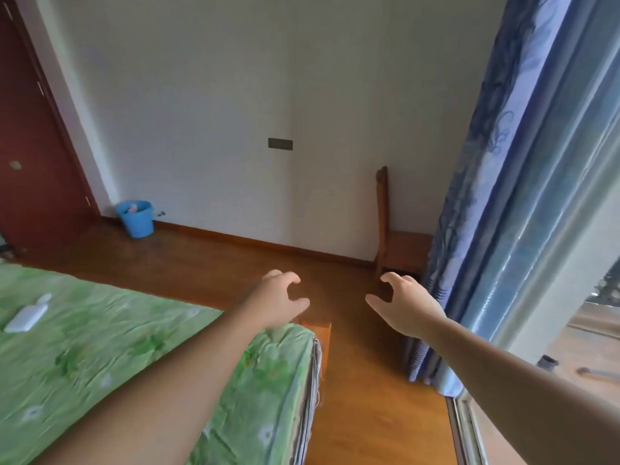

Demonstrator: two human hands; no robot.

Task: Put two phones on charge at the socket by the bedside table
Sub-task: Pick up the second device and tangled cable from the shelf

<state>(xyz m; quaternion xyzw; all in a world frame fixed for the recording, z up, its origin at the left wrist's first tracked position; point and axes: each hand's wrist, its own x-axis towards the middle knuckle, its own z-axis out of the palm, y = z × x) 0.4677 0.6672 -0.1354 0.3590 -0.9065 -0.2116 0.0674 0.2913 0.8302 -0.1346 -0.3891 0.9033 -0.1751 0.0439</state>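
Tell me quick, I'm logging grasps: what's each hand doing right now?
Left hand: open, fingers curled, holding nothing.
Right hand: open, fingers spread, holding nothing.

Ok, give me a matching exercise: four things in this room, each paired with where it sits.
Things:
1. blue bucket
2. wooden chair
3. white object
4. dark wall plate

Places:
A. on the green bedcover
B. beside the blue curtain
C. on the floor near the red door
D. mid-wall, above the skirting

Pairs: 1-C, 2-B, 3-A, 4-D
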